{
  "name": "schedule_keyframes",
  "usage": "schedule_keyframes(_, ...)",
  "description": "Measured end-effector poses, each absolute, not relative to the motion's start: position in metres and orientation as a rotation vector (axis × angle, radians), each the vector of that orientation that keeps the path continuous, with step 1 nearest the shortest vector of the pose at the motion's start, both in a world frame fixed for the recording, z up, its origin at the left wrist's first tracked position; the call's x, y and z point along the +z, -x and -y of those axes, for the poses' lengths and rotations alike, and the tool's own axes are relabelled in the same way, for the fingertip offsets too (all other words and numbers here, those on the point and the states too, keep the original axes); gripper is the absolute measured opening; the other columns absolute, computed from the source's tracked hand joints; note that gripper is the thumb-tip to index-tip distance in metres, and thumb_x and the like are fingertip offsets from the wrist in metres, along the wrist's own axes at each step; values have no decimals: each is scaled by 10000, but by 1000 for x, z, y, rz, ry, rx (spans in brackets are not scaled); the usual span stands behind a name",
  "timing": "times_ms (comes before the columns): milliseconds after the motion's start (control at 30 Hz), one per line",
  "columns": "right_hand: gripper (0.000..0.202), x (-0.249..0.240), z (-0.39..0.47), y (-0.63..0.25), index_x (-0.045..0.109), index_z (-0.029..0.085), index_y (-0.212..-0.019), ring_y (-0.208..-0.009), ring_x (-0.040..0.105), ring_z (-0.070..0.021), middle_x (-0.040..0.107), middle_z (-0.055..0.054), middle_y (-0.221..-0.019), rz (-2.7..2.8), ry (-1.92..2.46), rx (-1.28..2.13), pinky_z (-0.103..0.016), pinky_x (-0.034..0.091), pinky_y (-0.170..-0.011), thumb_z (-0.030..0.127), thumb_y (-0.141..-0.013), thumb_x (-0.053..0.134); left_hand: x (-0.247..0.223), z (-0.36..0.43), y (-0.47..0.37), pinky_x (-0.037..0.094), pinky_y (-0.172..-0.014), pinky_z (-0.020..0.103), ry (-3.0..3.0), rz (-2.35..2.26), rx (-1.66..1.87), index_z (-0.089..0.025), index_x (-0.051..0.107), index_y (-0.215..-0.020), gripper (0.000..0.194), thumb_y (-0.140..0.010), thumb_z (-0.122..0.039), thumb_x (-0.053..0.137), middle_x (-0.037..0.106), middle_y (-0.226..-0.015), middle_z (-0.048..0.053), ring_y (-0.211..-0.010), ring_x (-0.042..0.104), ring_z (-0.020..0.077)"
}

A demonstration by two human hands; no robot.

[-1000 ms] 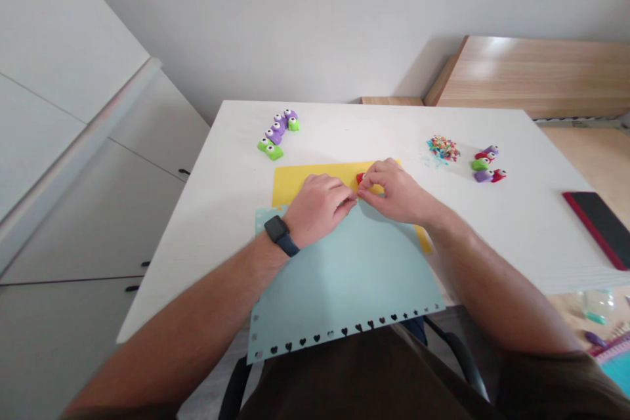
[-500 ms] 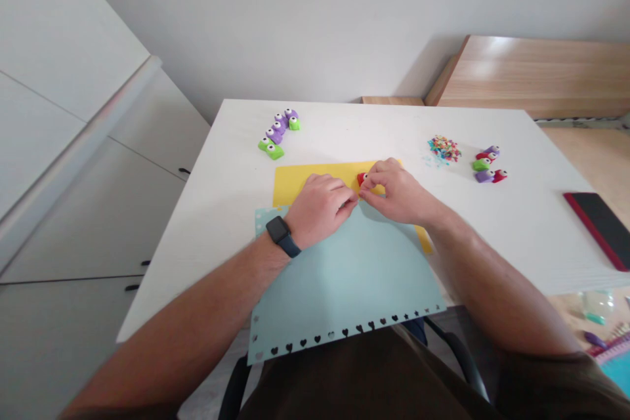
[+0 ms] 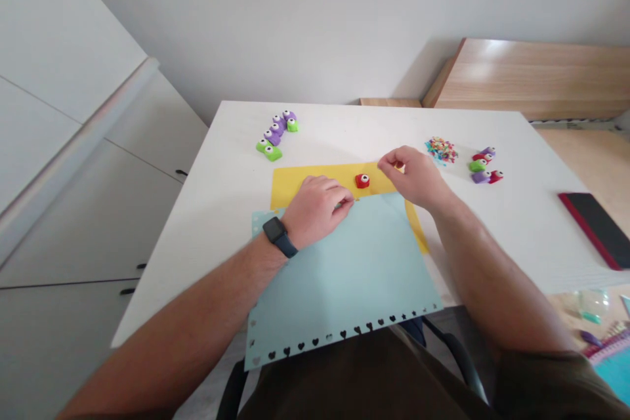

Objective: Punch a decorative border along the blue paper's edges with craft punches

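In the middle of the frame, a light blue sheet [image 3: 344,275] lies over a yellow sheet [image 3: 315,174], its lower edge, cut with hearts and stars, overhanging the table [image 3: 197,197] toward the lap. Perhaps it sits so low to bring its upper edge within easy reach. The left hand [image 3: 317,207] rests at that edge, fingers curled and thumb near them, likely steadying the paper; whether it grips the edge I cannot tell. Just above it, a red punch [image 3: 362,181] stands on the yellow sheet, untouched. Right of the punch, the right hand [image 3: 411,174] has thumb and fingertips drawn together (anything between them is too small to make out). Near it, toward the right, lies a pile of confetti [image 3: 443,150], apparently gathered to keep it off the sheets. Farther out, punches stand clustered at upper left [image 3: 272,137] and right [image 3: 478,165], probably to leave the middle free.
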State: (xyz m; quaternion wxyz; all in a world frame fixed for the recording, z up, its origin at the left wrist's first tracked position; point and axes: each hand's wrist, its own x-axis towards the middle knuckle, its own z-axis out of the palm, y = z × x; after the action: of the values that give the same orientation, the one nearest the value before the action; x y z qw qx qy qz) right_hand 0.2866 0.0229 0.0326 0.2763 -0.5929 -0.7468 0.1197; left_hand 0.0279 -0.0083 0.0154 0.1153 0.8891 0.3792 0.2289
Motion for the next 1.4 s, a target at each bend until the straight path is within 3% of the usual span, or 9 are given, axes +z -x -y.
schedule_keyframes(133,262,28,-47,-340,812,182,-970,-950,681,-306,789,-152,-1010,1797,1999,0,-444,499,-922,327,-973,593,13,7,-27,462,-869,402,-2590,-1107,694,-216,743,-922,152,-1014,-262,630,766,-913,38,-908,670,221)
schedule_keyframes(300,251,21,-58,-389,841,190,-1008,-992,717,-345,811,-174,-1016,1612,2355,-21,-437,512,-897,283,-931,620,8,5,-24,455,-851,399,-2592,-1084,711,-221,744,-938,130,-1007,-265,643,764,-905,24,-897,670,221)
schedule_keyframes(533,276,20,-58,-402,861,195,-1034,-988,740,-310,827,-144,-984,1509,2393,-25,-419,504,-980,269,-879,644,5,2,-23,455,-850,393,-2579,-1083,709,-226,744,-927,152,-1014,-278,630,764,-897,30,-889,677,223)
schedule_keyframes(867,288,22,-56,-405,856,178,-1048,-1008,743,-330,824,-166,-1033,1463,2423,-55,-414,518,-922,306,-904,642,5,2,-22,451,-846,398,-2566,-1095,687,-223,754,-927,157,-1014,-284,638,768,-903,26,-897,674,225)
schedule_keyframes(1000,303,26,-55,-387,842,179,-1005,-934,736,-320,824,-144,-970,1490,2278,-47,-427,518,-890,392,-936,638,5,2,-22,449,-849,399,-2565,-1100,686,-221,752,-934,141,-1009,-272,644,773,-916,28,-909,675,227)
schedule_keyframes(1100,307,29,-46,-350,826,192,-1015,-850,713,-261,817,-101,-955,1719,1918,94,-403,527,-861,425,-968,632,5,2,-23,450,-847,401,-2555,-1110,677,-217,750,-933,137,-1006,-275,650,776,-920,30,-909,677,228)
schedule_keyframes(1233,300,26,-26,-295,816,216,-1103,-947,696,-251,797,-92,-1033,2135,1423,286,-411,523,-935,459,-967,705,7,2,-24,455,-849,399,-2532,-1138,662,-213,752,-930,122,-996,-265,663,778,-923,26,-904,683,229)
schedule_keyframes(1400,237,12,-17,-270,816,224,-1137,-1043,675,-266,778,-108,-1093,2300,1316,266,-441,501,-998,357,-1019,661,8,1,-23,461,-846,394,-2515,-1148,650,-208,749,-926,117,-993,-249,662,774,-915,20,-895,685,225)
